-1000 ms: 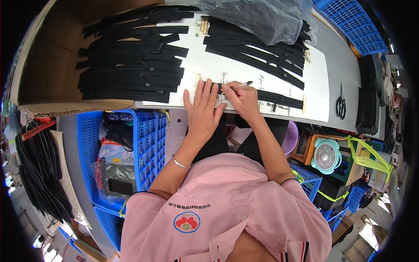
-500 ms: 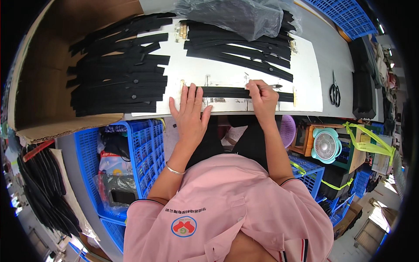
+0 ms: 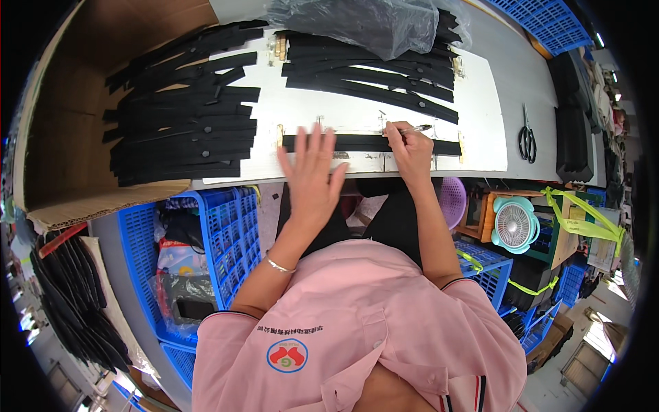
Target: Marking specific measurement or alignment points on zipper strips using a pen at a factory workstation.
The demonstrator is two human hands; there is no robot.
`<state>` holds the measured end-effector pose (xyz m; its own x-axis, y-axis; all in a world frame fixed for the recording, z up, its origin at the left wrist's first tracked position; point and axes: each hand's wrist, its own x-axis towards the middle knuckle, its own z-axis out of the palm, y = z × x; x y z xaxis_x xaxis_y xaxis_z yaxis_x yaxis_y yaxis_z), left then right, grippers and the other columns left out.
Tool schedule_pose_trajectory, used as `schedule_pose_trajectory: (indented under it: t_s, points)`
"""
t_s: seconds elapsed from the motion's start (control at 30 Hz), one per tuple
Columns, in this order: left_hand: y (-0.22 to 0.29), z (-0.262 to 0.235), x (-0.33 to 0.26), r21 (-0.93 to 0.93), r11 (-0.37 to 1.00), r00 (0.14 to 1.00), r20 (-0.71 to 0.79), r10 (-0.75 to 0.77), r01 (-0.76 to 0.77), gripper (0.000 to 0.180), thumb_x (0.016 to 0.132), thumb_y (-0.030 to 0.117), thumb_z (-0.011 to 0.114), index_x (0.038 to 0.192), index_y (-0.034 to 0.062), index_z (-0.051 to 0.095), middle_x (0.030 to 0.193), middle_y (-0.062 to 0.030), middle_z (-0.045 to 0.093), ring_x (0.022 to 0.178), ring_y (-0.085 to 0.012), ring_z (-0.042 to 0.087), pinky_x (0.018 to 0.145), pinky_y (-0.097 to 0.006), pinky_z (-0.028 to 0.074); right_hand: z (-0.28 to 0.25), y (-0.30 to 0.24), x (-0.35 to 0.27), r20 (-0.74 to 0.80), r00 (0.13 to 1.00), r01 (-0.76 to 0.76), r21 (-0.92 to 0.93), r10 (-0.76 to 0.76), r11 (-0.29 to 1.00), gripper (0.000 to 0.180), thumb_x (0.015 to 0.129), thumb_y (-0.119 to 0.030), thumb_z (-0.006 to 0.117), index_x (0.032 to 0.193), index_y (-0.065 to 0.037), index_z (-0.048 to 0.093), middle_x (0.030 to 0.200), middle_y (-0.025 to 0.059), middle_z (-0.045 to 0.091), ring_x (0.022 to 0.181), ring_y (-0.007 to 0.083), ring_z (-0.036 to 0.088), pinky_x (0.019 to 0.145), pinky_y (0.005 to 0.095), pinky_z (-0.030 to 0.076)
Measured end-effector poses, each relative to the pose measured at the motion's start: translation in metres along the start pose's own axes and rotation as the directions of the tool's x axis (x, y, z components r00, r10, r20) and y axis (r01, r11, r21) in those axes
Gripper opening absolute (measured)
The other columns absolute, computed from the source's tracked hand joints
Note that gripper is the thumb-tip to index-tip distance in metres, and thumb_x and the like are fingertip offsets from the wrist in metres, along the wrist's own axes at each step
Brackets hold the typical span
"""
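Strip pile [image 3: 182,141], black, lies at left. Left hand [image 3: 312,172], empty, blurred, fingers spread, is at the left end of a single black strip [image 3: 364,143]; contact cannot be told. That strip lies flat on a white board [image 3: 484,113]. Right hand [image 3: 412,156], over its right half, pinches a pen [image 3: 417,128]. Scissors [image 3: 526,142] lie further right.

At lower centre, the pink shirt [image 3: 412,309] bears dark printed characters [image 3: 289,329], upside down, above a blue-ringed round emblem [image 3: 287,356] in red and green. Marks [image 3: 383,117] on the white board [image 3: 482,103], upper centre, are illegible.
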<state>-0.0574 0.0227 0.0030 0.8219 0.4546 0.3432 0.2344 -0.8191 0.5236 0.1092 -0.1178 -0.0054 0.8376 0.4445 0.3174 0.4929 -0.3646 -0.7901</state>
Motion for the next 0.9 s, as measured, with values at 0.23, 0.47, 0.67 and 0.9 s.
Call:
schedule_pose_trajectory:
  t_s: [0.23, 0.47, 0.67, 0.9]
  points:
    - [0.025, 0.027, 0.008, -0.158, 0.979, 0.989, 0.05, 0.137, -0.127, 0.04, 0.095, 0.023, 0.07, 0.132, 0.0084, 0.068, 0.143, -0.0092, 0.061, 0.136, -0.0297, 0.051, 0.121, -0.057, 0.021, 0.0, -0.001, -0.001, 0.002, 1.0, -0.006, 0.037, 0.006, 0.999, 0.02, 0.096, -0.018, 0.07, 0.087, -0.001, 0.074, 0.064, 0.0088, 0.067, 0.053, 0.0166, 0.063, 0.052, 0.0302, 0.046]
    - [0.026, 0.028, 0.009, -0.139, 0.981, 0.99, 0.026, 0.14, -0.135, 0.037, 0.094, 0.021, 0.07, 0.129, 0.0076, 0.069, 0.142, -0.0087, 0.061, 0.135, -0.0289, 0.052, 0.121, -0.056, 0.022, -0.009, 0.002, -0.005, 0.109, 0.994, 0.002, 0.096, -0.012, 0.995, 0.019, 0.094, -0.016, 0.07, 0.084, 0.001, 0.074, 0.065, 0.0112, 0.067, 0.054, 0.0205, 0.064, 0.052, 0.0316, 0.047]
    - [0.028, 0.027, 0.01, -0.126, 0.984, 0.989, 0.065, 0.131, -0.122, 0.04, 0.093, 0.018, 0.072, 0.133, 0.0103, 0.068, 0.144, -0.0083, 0.061, 0.137, -0.0301, 0.051, 0.121, -0.054, 0.022, -0.01, 0.0, -0.004, 0.088, 0.994, 0.06, 0.065, -0.066, 0.996, 0.019, 0.091, -0.015, 0.07, 0.079, 0.0, 0.073, 0.066, 0.0131, 0.068, 0.056, 0.0249, 0.066, 0.054, 0.0331, 0.048]
    - [0.027, 0.029, 0.009, -0.071, 0.989, 0.988, 0.067, 0.136, -0.131, 0.04, 0.094, 0.018, 0.072, 0.133, 0.012, 0.068, 0.145, -0.0067, 0.06, 0.138, -0.0287, 0.049, 0.122, -0.054, 0.02, -0.05, -0.002, -0.007, 0.021, 0.99, -0.138, 0.347, 0.139, 0.928, 0.02, 0.093, -0.007, 0.062, 0.079, 0.003, 0.072, 0.072, 0.0044, 0.07, 0.065, 0.0083, 0.061, 0.061, 0.0262, 0.048]
